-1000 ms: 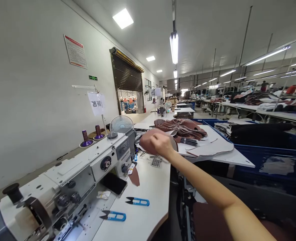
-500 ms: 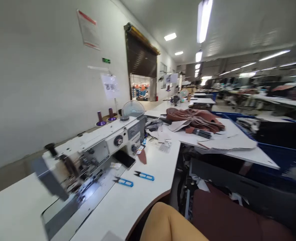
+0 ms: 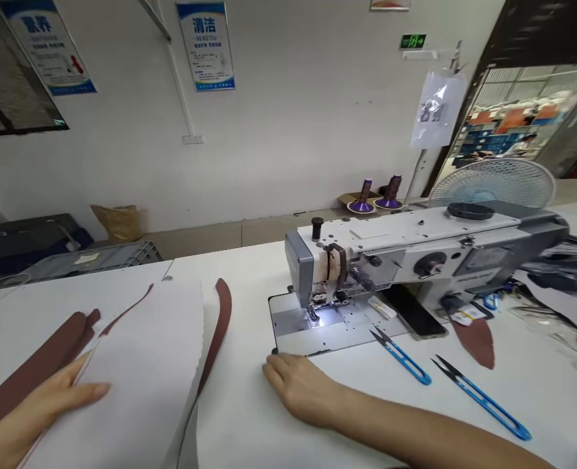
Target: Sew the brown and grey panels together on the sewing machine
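My left hand (image 3: 49, 402) lies flat on the left edge of a white cut piece (image 3: 142, 365) that covers brown leather strips (image 3: 39, 361); a curved brown strip (image 3: 219, 319) shows along its right side. My right hand (image 3: 301, 385) rests palm down on the white table (image 3: 249, 417), just in front of the sewing machine's bed plate (image 3: 308, 326). Both hands hold nothing. The grey-white sewing machine (image 3: 415, 251) stands behind my right hand, its needle area lit.
Two blue thread snips (image 3: 403, 357) (image 3: 484, 398) lie right of my right hand. A black phone (image 3: 412, 311) and a brown leather scrap (image 3: 477, 339) sit by the machine. A fan (image 3: 493, 184) and two purple thread cones (image 3: 376, 192) stand behind it.
My view has swung left from the far table to the sewing machine. My right arm came back from the brown pieces there; now both hands rest on the near table.
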Action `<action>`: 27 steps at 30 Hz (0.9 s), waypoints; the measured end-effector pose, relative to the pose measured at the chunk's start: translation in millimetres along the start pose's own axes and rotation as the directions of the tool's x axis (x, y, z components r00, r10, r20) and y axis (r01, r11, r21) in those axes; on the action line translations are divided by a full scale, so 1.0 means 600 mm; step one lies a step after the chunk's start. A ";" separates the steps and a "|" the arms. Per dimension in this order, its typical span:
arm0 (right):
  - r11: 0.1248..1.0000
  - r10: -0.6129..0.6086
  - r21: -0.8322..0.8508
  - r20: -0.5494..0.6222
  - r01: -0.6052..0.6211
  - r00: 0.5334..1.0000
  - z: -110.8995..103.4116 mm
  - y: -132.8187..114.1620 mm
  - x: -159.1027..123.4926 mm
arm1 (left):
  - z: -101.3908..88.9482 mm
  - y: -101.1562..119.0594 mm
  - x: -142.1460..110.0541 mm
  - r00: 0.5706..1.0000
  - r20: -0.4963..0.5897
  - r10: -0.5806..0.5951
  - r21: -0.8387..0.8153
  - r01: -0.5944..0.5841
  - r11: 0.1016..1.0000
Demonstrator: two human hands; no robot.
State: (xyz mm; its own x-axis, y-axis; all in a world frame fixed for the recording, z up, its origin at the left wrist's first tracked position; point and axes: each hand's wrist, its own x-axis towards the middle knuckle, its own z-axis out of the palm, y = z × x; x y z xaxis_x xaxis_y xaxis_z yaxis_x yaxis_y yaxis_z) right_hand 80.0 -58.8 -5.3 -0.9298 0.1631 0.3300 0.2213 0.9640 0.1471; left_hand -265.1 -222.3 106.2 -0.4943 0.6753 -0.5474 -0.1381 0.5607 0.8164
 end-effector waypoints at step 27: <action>0.940 -0.213 -0.287 -0.068 0.185 0.975 0.069 -0.043 -0.019 | 0.360 -0.036 0.161 0.843 0.242 0.480 0.938 -0.329 0.105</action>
State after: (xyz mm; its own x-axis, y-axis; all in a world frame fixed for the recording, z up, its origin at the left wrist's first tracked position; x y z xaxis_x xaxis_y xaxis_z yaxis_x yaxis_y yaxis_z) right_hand 72.6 -76.9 -51.4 -0.9335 -0.0602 0.3534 0.1202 0.8762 0.4667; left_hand -124.5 -65.7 -4.3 -0.2757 0.9545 -0.1136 0.9535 0.2865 0.0933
